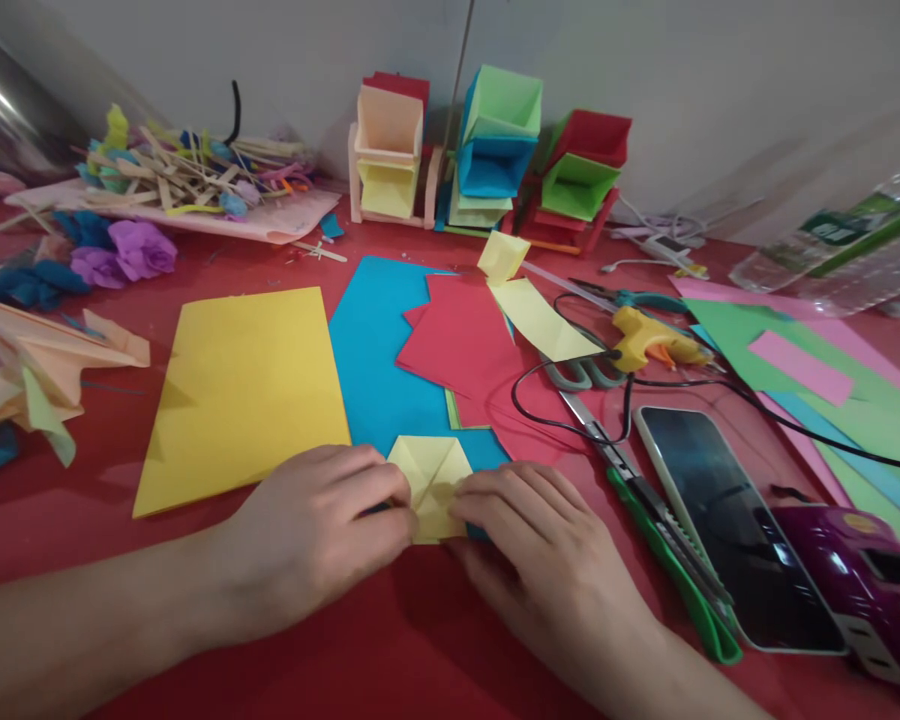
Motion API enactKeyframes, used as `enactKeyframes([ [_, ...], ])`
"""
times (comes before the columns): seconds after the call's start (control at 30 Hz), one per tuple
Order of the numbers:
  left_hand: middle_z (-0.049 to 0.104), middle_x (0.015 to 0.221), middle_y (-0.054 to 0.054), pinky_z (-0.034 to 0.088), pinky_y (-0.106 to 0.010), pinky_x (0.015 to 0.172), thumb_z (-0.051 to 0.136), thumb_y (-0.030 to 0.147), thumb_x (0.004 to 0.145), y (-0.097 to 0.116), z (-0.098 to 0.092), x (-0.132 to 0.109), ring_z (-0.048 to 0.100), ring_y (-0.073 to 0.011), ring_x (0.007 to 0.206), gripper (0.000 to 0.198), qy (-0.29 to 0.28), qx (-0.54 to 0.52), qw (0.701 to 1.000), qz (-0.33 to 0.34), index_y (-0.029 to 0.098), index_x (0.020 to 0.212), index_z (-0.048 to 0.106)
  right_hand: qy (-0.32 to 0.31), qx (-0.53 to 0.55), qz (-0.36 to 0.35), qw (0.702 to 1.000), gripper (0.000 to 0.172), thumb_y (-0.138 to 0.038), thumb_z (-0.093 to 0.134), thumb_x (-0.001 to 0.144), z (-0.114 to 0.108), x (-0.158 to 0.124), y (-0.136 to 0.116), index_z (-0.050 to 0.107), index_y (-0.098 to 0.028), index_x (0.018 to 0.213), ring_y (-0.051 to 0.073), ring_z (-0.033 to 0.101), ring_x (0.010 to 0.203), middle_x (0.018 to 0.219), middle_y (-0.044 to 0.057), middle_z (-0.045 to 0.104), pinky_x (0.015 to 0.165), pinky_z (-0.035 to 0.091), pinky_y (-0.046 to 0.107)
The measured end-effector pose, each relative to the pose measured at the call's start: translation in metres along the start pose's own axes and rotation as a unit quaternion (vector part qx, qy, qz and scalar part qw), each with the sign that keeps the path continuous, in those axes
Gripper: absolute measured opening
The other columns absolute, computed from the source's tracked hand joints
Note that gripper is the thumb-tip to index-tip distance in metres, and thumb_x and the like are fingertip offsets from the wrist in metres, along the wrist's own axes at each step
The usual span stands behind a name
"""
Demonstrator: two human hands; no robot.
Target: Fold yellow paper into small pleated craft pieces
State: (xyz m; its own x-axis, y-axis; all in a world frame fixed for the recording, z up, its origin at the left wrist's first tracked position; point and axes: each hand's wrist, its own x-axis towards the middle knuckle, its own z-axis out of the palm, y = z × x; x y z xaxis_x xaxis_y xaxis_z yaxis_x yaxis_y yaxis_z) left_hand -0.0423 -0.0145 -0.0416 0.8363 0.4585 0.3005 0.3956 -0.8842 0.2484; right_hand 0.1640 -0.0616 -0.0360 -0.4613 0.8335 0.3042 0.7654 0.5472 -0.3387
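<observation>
Your left hand (326,535) and right hand (544,560) rest bent fingers, held close together, at opposite sides of the folded pale-yellow paper (431,482), over the blue sheet's (375,345) near end; pinch or not, cannot tell.

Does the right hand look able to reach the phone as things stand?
Probably yes, if the right hand leaves the folded paper; a utility knife lies between, but the phone has its screen uncovered.
</observation>
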Motion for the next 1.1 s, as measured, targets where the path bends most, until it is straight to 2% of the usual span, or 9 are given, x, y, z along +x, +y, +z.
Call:
enactKeyframes([
  [0.3,0.058,0.076,-0.003,0.044,-0.028,0.063,0.042,0.017,0.088,0.0052,0.0011,0.0024,0.052,-0.0146,0.071,0.022,0.013,-0.032,0.998,-0.058,0.016,0.077,0.062,0.031,-0.013,0.022,0.999,0.012,-0.019,0.051,0.083,0.0022,0.0013,0.0015,0.062,-0.02,0.077,0.015,0.053,0.076,0.083,0.003,0.063,0.071,0.038,0.03],
  [0.5,0.058,0.078,-0.004,0.045,-0.031,0.063,0.05,0.029,0.085,-0.0011,0.0003,0.0017,0.052,-0.0174,0.073,0.018,-0.003,-0.029,0.999,-0.045,0.015,0.08,0.061,0.039,0.019,0.03,0.999,0.014,-0.016,0.053,0.082,0.0021,0.0029,0.0026,0.062,-0.019,0.071,0.014,0.052,0.073,0.08,0.002,0.064,0.07,0.037,0.03],
  [0.63,0.058,0.074,-0.003,0.043,-0.029,0.062,0.047,0.021,0.087,-0.0021,-0.0002,0.0016,0.051,-0.0154,0.07,0.021,0.016,-0.023,0.999,-0.032,0.015,0.072,0.06,0.034,0.038,0.034,0.998,0.013,-0.015,0.053,0.081,0.0003,0.0038,0.0016,0.062,-0.019,0.071,0.014,0.052,0.073,0.08,0.002,0.064,0.07,0.037,0.03],
  [0.77,0.055,0.07,-0.002,0.041,-0.028,0.06,0.046,0.014,0.086,0.0002,0.0011,0.0,0.048,-0.0146,0.067,0.021,0.01,0.002,1.0,-0.016,0.015,0.069,0.058,0.022,0.029,0.029,0.999,0.015,-0.015,0.052,0.081,-0.0014,0.0031,0.0,0.061,-0.019,0.07,0.015,0.052,0.075,0.082,0.002,0.064,0.072,0.037,0.031],
  [1.1,0.055,0.077,-0.002,0.038,-0.03,0.066,0.045,0.025,0.087,-0.0032,0.0021,0.0029,0.046,-0.0155,0.074,0.02,-0.013,-0.053,0.995,-0.083,0.017,0.073,0.058,0.003,0.037,0.066,0.997,0.007,-0.018,0.056,0.08,-0.0011,0.0022,0.0005,0.061,-0.02,0.076,0.016,0.052,0.076,0.082,0.002,0.062,0.073,0.036,0.033],
])
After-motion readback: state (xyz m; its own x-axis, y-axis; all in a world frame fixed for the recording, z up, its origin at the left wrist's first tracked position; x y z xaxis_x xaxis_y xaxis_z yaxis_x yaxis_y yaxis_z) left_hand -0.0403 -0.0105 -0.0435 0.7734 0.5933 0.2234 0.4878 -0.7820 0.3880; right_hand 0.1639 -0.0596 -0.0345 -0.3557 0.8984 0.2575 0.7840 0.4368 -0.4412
